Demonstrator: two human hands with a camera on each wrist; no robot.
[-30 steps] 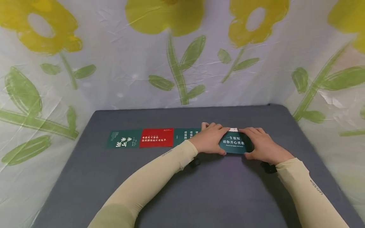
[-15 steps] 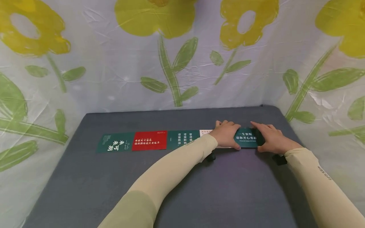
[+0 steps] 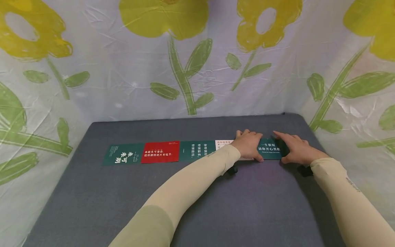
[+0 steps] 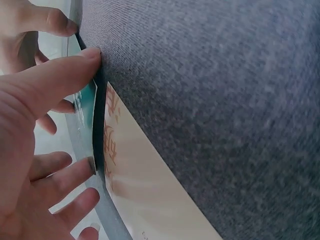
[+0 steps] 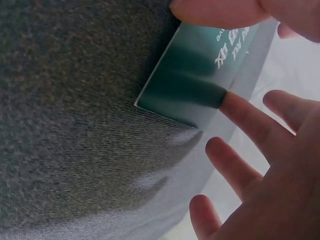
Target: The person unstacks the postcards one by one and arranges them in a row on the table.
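A dark green postcard with white writing lies at the right end of a row of cards. Across its left part, my left hand holds it by thumb and finger at the two long edges. My right hand grips its right part the same way, as the right wrist view shows with the card's bare corner. Beside its left edge is a pale pink card with reddish writing, partly hidden under my left hand in the head view. A narrow dark gap shows between the two cards in the left wrist view.
Further left in the row lie a green card, a red card and another green card. The dark grey table ends at a flower-printed curtain behind and at both sides.
Both hands have moved right with the dark green card, which has come down level with the row. More of the pink card shows now. In the last half second little has shifted.
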